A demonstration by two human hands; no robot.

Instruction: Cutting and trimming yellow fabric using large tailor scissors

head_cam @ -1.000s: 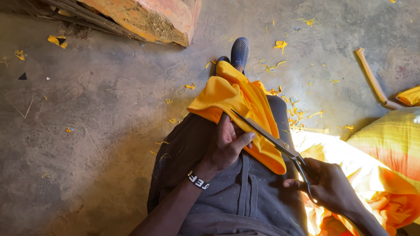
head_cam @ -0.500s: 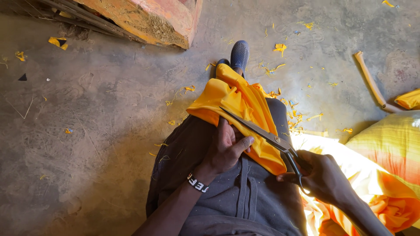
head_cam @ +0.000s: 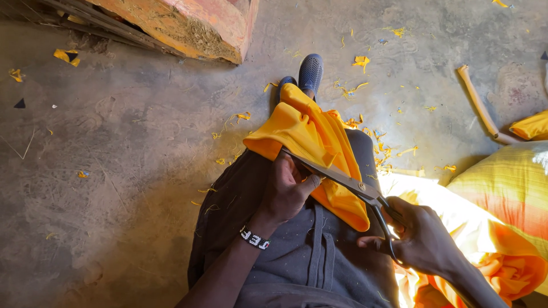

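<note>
The scissors [head_cam: 342, 179] have closed further into the yellow cloth [head_cam: 319, 142] than they stood a moment before: the blades, which gaped wider across the fold a second ago, now lie nearly together along it, their tips just beside the left thumb. The cloth itself has hardly shifted; it lies draped over the person's knee, on the dark trousers [head_cam: 297, 256], with its upper corner pointing towards the blue shoe [head_cam: 311, 71]. The left hand [head_cam: 288, 191] is in the same place as before, just below the cloth's lower edge, fingers curled and pressing the fabric down against the thigh, thumb up against the blades; a beaded bracelet [head_cam: 254, 238] sits on that wrist. The right hand [head_cam: 419, 236] is to the right of the cloth, with fingers threaded through the scissor handles and drawn close together, gripping them. Right of the cloth, a striped sack [head_cam: 502, 188] in yellow and orange lies on the ground, its mouth and contents not visible; more orange and yellow fabric [head_cam: 502, 268] is heaped just below it. Small yellow scraps [head_cam: 359, 61] dot the concrete floor [head_cam: 114, 171] beyond the cloth, a stick [head_cam: 479, 105] lies to its upper right, and a reddish block [head_cam: 188, 23] stands to its upper left.
</note>
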